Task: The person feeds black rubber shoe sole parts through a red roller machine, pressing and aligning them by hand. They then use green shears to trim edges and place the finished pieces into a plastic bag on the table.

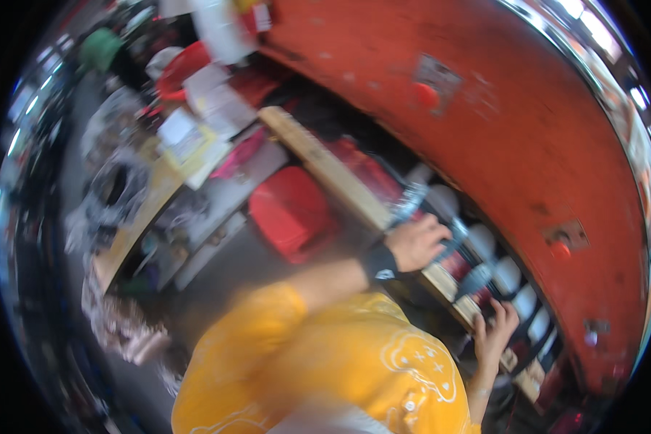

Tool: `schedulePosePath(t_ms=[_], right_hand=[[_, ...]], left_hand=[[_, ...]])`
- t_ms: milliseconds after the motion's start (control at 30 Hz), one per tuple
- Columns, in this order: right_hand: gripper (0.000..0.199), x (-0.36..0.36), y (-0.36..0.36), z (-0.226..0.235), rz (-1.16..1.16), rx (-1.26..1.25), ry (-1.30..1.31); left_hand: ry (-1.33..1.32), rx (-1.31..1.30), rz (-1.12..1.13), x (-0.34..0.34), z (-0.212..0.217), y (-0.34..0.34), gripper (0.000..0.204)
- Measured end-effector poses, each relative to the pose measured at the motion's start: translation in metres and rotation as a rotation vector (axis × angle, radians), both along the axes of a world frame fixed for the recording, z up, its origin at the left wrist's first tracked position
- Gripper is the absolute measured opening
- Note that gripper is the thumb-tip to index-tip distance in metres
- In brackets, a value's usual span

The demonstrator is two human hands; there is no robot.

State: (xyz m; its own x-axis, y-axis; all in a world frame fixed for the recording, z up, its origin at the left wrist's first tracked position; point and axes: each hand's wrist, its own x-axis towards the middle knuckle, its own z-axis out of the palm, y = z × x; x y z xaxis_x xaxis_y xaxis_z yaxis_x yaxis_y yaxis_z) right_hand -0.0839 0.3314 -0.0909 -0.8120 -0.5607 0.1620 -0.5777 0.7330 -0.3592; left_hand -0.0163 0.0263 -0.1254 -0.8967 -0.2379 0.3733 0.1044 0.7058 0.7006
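My left hand point(415, 244), with a black band point(380, 262) round its wrist, reaches over a pale wooden rail point(340, 173). Its slightly bent fingers look apart and lie at a shiny light-blue piece point(452, 237); blur hides whether they touch it. Farther right, my right hand point(496, 331) is raised beside the rail, thumb and fingers apart, holding nothing I can see. Between the hands lies a grey-blue piece point(474, 281) of unclear kind. Behind them runs a row of rounded white pads point(507, 275) with dark gaps.
A large orange-red machine panel point(513, 166) with red knobs slants across the far side. On the left, a red stool point(291, 210) stands near a table point(141, 231) holding papers point(195, 148). Clear plastic bags point(116, 184) and a red basin point(184, 71) are beyond.
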Motion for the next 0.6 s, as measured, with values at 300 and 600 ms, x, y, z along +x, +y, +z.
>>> schedulePosePath(t_ms=[300,600], right_hand=[[0.029,0.011,-0.014,-0.005,0.039,0.136,0.072],[0.023,0.003,-0.028,0.068,-0.06,0.271,-0.718]], left_hand=[[0.046,0.085,0.075,-0.016,-0.011,0.008,0.025],[0.064,0.105,-0.075,0.032,-0.014,0.009,0.034]])
